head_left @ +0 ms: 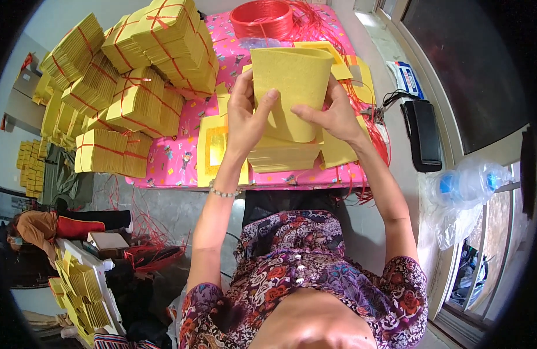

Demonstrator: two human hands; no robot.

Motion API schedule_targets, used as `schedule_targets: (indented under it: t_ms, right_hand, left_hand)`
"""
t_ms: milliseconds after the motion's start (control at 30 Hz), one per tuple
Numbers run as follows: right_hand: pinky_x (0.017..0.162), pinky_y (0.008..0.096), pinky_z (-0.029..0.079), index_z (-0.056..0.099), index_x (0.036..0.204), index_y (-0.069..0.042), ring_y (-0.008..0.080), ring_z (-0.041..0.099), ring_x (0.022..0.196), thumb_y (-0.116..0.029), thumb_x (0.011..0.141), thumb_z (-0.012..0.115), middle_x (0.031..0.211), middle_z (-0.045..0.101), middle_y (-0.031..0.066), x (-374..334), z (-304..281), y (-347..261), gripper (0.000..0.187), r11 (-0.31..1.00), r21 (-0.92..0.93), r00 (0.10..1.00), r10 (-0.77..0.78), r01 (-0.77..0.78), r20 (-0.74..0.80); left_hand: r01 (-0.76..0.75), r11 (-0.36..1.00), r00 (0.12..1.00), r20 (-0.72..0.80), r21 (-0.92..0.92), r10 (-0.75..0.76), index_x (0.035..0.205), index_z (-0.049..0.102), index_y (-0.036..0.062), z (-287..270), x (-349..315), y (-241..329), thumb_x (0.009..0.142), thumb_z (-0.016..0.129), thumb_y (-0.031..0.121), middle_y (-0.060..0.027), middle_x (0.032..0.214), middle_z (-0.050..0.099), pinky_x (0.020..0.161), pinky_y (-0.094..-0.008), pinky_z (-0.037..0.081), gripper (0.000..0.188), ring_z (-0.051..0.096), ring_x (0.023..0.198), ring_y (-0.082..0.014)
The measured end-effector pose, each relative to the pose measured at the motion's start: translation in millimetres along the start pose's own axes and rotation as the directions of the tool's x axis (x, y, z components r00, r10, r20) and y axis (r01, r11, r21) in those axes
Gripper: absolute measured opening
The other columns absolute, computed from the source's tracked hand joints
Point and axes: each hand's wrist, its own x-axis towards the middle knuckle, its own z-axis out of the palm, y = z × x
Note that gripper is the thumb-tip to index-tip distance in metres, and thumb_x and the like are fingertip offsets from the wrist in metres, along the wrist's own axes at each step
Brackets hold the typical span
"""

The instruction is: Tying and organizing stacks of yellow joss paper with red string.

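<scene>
Both hands are engaged on one yellow sheaf, held over the near edge of a yellow stack on the counter, which has a pink printed cover. The left hand grips the sheaf's left side and the right hand its right side. The fingers of both hands are clamped on the sheaf, thumbs flat against the near face, the rest along the sides and partly hidden behind it. Whether the sheaf's lower edge touches the stack cannot be told.

The sheaf stands raised, its long axis running away from the wearer; the upper end is the wider, and its edge shows a curved fold. The lower end points toward the wearer.

A sheet with a gold square lies just left of the stack, near the left wrist. Bundles tied with red strips are piled farther left. A red coil sits beyond the sheaf; loose red strips trail beside the right forearm. Nothing visible stands between the fingers and the sheaf.
</scene>
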Motion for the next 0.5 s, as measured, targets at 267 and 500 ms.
schedule_targets:
  t_ms: [267, 500]
  right_hand:
    - [0.093, 0.0309, 0.047, 0.04, 0.131, 0.001, 0.0163, 0.057, 0.109, -0.015, 0.083, 0.072, 0.12, 0.057, 0.0095, 10, -6, 11, 0.06, 0.994, 0.074, 0.996, 0.083, -0.08, -0.033]
    - [0.09, 0.0298, 0.049, 0.048, 0.125, 0.003, 0.0159, 0.06, 0.104, -0.019, 0.085, 0.07, 0.116, 0.061, 0.0113, 11, -13, 16, 0.051, 0.943, 0.192, 0.961, 0.277, -0.273, 0.004]
  left_hand:
    - [0.285, 0.957, 0.957, 0.067, -0.046, -0.282, 0.125, 0.045, -0.0023, 2, 15, 4, 0.093, 0.059, 0.011, -0.0101, 0.115, 0.059, 0.089, -0.0276, 0.045, 0.037, 0.057, 0.104, -0.0137]
    - [0.443, 0.89, 0.895, 0.119, -0.11, -0.43, 0.126, 0.044, -0.0031, 3, 23, -2, 0.095, 0.055, 0.014, -0.0126, 0.114, 0.06, 0.087, -0.0304, 0.049, 0.037, 0.059, 0.102, -0.0168]
